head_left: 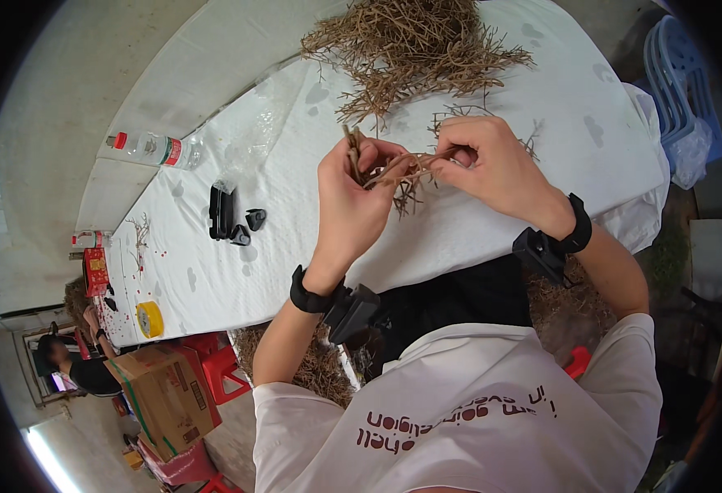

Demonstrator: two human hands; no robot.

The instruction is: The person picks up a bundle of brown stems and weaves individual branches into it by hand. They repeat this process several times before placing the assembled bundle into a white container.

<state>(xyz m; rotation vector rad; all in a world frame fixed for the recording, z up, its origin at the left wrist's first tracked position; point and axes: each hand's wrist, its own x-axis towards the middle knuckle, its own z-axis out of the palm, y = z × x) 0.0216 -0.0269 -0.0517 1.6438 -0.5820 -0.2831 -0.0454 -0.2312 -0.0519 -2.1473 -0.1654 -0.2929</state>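
Over the white-covered table, my left hand (357, 193) is closed around a few thin brown twigs (400, 172), their thicker ends poking up above the thumb. My right hand (480, 160) pinches the other end of the same twigs between thumb and fingers. Small side branches hang down between the two hands, and more fine branch tips show behind the right hand. Beyond them, a large tangled heap of dry brown twigs (414, 49) lies on the far part of the table. A strapped black device sits on each of my wrists.
On the table's left are a plastic bottle (155, 149), an open black case (222, 211) with small black pieces, clear plastic film, and a yellow tape roll (149, 320). A cardboard box (168, 398) and another person (81, 366) are lower left. Blue stools (681, 90) stand far right.
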